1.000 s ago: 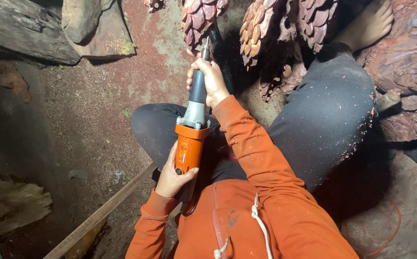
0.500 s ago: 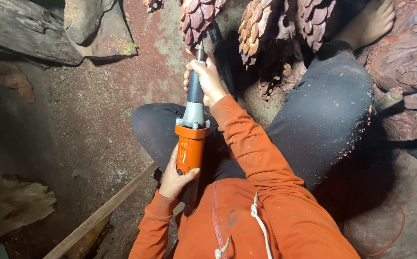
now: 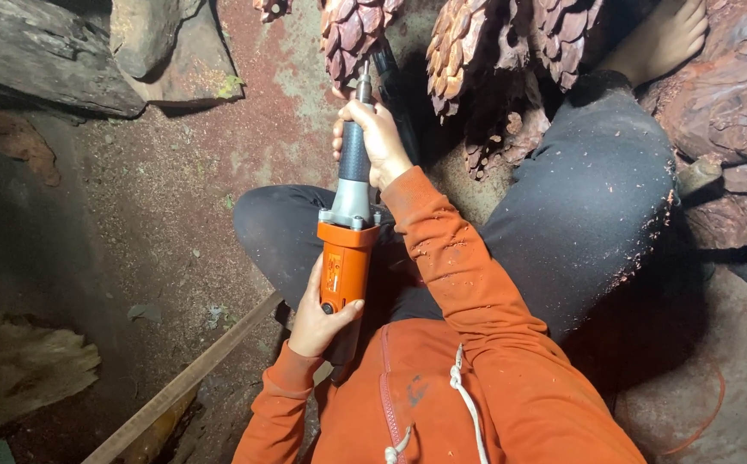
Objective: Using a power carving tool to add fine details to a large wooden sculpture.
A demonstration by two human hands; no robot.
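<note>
Orange and grey, a long power grinder (image 3: 349, 232) is lying in both hands of a person sitting on the dusty ground with dark trousers (image 3: 579, 198) and an orange jacket (image 3: 468, 344). Near the body, the left hand (image 3: 320, 316) is wrapping closed around the orange rear of the tool, thumb lying across its side; farther out, the right hand (image 3: 375, 142) is gripping the slim dark neck tightly, fingers curled right round it. At the far end the tip is pressing into — or sitting just against — a reddish wood carving (image 3: 352, 30) covered in overlapping scales, though the actual contact is too small to make out. Judging by the look of it, the shaping is well along: rows of scales are already standing out sharply on several lobes of the carving, and red dust is coating the floor and speckling the trousers and sleeve. What is remaining seems to be fine work at the lower edge of the left lobe, where the tip is pointing. A wooden slat (image 3: 184, 382) is lying near left, a bare foot (image 3: 661, 34) resting far right.
</note>
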